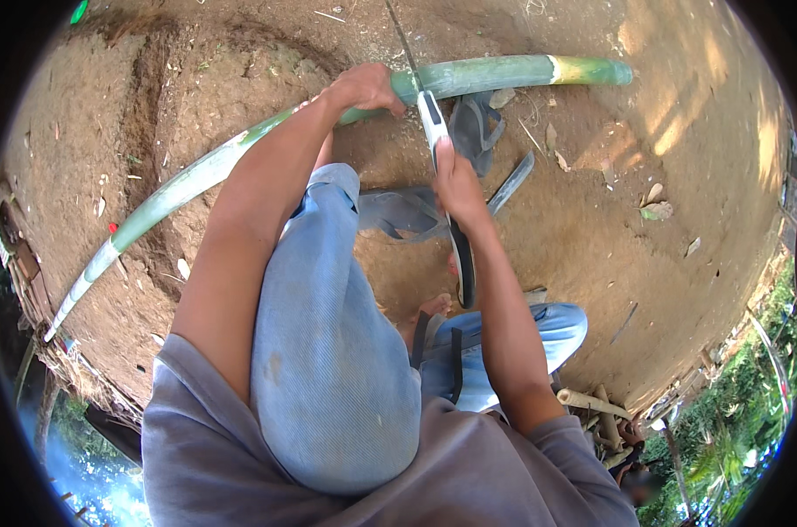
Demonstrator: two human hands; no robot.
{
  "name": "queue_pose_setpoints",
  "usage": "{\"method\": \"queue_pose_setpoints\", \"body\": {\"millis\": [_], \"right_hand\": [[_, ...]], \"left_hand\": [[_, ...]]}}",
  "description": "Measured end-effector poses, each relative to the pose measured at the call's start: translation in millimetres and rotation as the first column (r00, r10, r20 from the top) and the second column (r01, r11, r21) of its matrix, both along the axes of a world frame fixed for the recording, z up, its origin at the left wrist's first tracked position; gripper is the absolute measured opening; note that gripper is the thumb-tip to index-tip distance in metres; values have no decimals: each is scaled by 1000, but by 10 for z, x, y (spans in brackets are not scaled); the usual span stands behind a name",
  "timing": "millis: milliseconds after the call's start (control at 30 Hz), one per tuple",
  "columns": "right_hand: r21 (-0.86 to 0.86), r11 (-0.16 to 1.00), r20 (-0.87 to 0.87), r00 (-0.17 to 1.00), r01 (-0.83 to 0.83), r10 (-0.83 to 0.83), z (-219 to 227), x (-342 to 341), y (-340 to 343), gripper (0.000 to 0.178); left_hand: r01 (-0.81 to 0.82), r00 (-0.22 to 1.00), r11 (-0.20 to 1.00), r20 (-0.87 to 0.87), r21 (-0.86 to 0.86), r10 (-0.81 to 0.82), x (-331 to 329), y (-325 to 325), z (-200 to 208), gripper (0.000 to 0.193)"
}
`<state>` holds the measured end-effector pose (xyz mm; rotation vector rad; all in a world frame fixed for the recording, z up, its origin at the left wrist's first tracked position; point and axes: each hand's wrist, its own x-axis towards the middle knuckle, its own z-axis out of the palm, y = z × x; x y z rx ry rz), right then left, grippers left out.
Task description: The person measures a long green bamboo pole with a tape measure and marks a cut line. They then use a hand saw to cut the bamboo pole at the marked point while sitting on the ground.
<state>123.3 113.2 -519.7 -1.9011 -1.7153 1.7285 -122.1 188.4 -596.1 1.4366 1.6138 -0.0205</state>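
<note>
A long green bamboo pole [495, 77] lies across the ground in front of me, from the far right to the lower left. My left hand [363, 88] is closed over the pole, just left of a hand saw [431, 119]. The saw's thin blade crosses the bamboo and points away from me; whether its teeth have cut in cannot be made out. My right hand [460, 186] is wrapped round the saw's white and black handle. One bare foot shows below the saw handle, and my raised knee is beside my left arm.
Two grey flip-flops lie nearby, one sandal [476, 132] under the bamboo and another sandal [403, 213] nearer me. A blade-like tool [511, 184] rests right of the saw. Dry leaves [655, 202] dot the dirt ground [609, 255]. Cut poles [591, 404] lie at the lower right.
</note>
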Motion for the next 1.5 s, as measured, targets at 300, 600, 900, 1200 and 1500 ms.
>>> {"method": "queue_pose_setpoints", "body": {"millis": [300,600,900,1200,1500], "right_hand": [[56,997,86,995,-52,47,508,534,-780,63],[-69,997,-3,1000,-22,22,799,635,-910,61],[-179,984,-38,999,10,-17,282,-79,12,62],[-60,997,5,999,-37,37,126,190,-254,63],[-294,908,-99,936,298,-339,1152,639,-75,64]], "left_hand": [[-51,997,999,-62,8,51,-47,-184,-16,59],[-72,991,997,-116,-25,69,-64,-243,60,65],[-81,974,996,-213,-43,70,152,-265,123,60],[-80,982,995,-179,-63,68,116,-176,244,62],[-39,970,995,-236,92,60,183,-377,271,51]]}}
